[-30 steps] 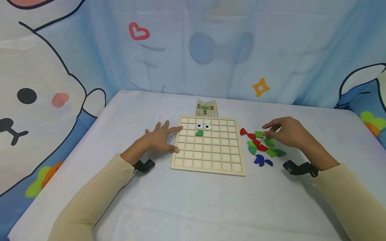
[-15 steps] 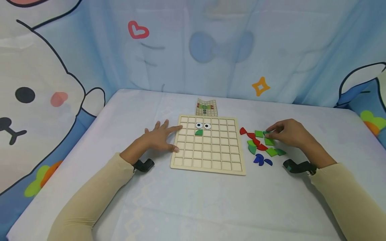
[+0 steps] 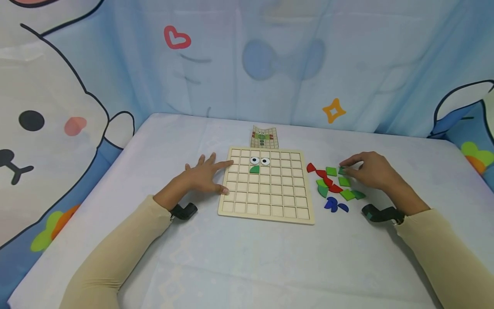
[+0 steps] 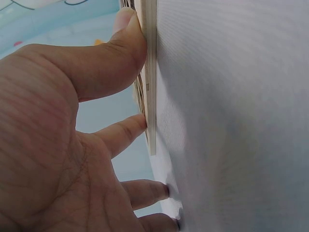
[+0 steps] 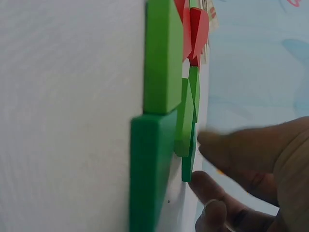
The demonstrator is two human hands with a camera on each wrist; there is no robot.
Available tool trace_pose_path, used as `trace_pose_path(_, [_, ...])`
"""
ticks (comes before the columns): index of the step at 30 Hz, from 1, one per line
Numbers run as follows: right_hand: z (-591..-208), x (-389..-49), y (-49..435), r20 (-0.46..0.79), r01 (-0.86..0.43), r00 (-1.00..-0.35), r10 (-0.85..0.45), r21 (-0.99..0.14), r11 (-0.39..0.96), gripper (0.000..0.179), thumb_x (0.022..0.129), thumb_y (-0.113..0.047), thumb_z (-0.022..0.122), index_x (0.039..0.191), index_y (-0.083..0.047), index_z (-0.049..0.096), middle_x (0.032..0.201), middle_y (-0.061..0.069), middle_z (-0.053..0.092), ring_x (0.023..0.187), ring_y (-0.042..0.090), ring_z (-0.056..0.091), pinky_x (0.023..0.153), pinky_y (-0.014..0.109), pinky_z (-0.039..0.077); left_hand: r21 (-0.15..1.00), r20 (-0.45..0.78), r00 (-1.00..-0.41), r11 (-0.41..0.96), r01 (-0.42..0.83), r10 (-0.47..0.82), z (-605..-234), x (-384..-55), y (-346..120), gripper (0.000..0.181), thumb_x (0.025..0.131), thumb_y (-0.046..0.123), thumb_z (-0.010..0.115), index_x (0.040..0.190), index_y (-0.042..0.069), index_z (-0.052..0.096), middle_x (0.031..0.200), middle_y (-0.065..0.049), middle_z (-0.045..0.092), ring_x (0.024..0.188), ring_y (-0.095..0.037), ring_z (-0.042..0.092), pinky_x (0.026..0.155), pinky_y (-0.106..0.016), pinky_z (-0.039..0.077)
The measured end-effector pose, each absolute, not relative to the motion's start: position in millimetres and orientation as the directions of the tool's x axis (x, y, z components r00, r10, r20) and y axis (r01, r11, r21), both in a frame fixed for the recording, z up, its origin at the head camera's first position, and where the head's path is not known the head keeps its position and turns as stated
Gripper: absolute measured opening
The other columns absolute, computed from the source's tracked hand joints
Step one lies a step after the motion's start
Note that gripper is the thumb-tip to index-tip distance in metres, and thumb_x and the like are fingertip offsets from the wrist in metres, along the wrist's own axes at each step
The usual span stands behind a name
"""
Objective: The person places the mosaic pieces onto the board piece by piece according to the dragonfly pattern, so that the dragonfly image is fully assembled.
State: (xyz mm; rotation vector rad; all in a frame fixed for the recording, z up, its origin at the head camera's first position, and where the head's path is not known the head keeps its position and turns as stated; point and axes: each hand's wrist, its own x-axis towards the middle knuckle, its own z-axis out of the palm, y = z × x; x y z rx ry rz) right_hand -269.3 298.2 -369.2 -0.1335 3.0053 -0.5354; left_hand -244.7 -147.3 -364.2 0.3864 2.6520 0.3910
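Note:
My left hand (image 3: 203, 175) is spread at the left edge of the wooden grid board (image 3: 266, 219), thumb and forefinger resting on its rim. On the board lie two round eye pieces (image 3: 254, 161) and a dark green quarter-round piece (image 3: 254, 170). Right of the board, my right hand (image 3: 366, 171) pinches another dark green piece (image 3: 341, 171), low at the table. In the right wrist view, thumb and forefinger are at the two ends of this dark green piece (image 5: 188, 166), with light green squares (image 5: 183, 118) beside it.
Red pieces (image 3: 327, 182), light green squares (image 3: 347, 195), further dark green pieces (image 3: 322, 191) and blue pieces (image 3: 332, 204) lie loose right of the board. A pattern card (image 3: 264, 138) stands behind the board. A printed curtain (image 3: 216, 86) hangs beyond the table.
My right hand has shifted slightly right and down, and the dark green piece now shows between its thumb and forefinger. My left hand stays at the board's edge.

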Motion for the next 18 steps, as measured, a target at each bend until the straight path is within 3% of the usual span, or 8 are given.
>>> trace_pose_path(5, [-370.1,-268.4,297.2,-0.088,-0.042,-0.993,-0.077,-0.349,0.936,0.047,0.088,-0.034,0.072,0.120,0.000,0.068,0.121,0.030,0.061,0.115,0.048,0.047,0.078,0.052,0.050,0.331,-0.371,-0.869,0.921,0.205,0.327,-363.9,-244.4,-147.5,0.091,0.085,0.055,0.070,0.158,0.038,0.018,0.166,-0.017,-0.005,0.150,-0.047,-0.009,0.107,-0.080,0.002])
trace_pose_path(10, [-370.9,-269.0,297.2,-0.089,-0.057,-0.992,-0.093,-0.348,0.936,0.042,0.089,-0.030,0.073,0.120,-0.001,0.069,0.122,0.030,0.060,0.108,0.045,0.051,0.073,0.046,0.052,0.323,-0.373,-0.869,0.924,0.206,0.325,-363.5,-244.4,-147.3,0.091,0.085,0.055,0.069,0.158,0.038,0.018,0.166,-0.017,-0.005,0.150,-0.047,-0.009,0.107,-0.080,0.002])
trace_pose_path(18, [-366.9,-267.0,299.0,-0.100,-0.075,-0.988,-0.115,-0.339,0.938,0.041,0.090,-0.017,0.066,0.128,-0.002,0.063,0.128,0.031,0.055,0.107,0.046,0.051,0.077,0.050,0.053,0.322,-0.378,-0.868,0.925,0.202,0.321,-363.5,-244.5,-147.2,0.091,0.085,0.055,0.070,0.158,0.038,0.018,0.166,-0.017,-0.006,0.150,-0.047,-0.009,0.107,-0.080,0.002])
